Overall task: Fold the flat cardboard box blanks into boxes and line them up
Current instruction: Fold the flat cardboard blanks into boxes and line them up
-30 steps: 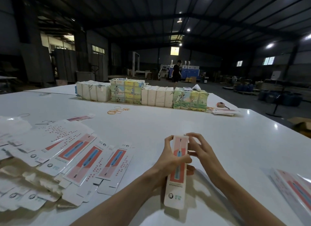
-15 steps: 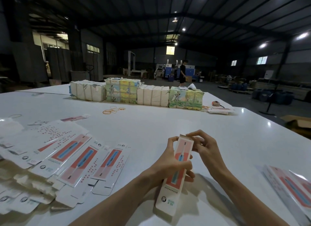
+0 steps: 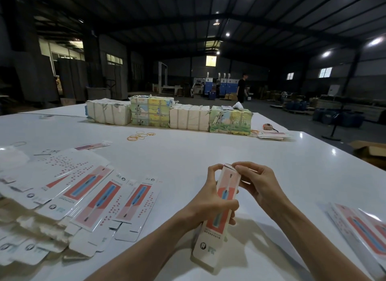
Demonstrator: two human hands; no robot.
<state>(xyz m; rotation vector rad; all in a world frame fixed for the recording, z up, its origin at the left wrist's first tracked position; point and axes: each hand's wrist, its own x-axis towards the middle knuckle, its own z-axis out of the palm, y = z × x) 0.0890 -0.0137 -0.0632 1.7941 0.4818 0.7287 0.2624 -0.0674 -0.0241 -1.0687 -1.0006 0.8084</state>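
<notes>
A long narrow box (image 3: pixel 217 226), white with a red and blue print, stands tilted above the white table (image 3: pixel 188 155) in front of me. My left hand (image 3: pixel 211 199) grips it round the middle. My right hand (image 3: pixel 257 184) pinches the flap at its far top end. Its near end hangs open toward me. A fanned pile of flat blanks (image 3: pixel 83 197) with the same print lies at the left. More blanks (image 3: pixel 363 232) lie at the right edge.
Four wrapped bundles (image 3: pixel 169 115) stand in a row at the far side of the table. Loose rubber bands (image 3: pixel 141 135) lie before them. A small stack of blanks (image 3: pixel 271 135) sits at the far right. A person (image 3: pixel 242 90) walks in the hall behind.
The box's far end has tilted to the right between my hands. My right fingers have shifted onto the top flap. The person in the hall has walked to the right.
</notes>
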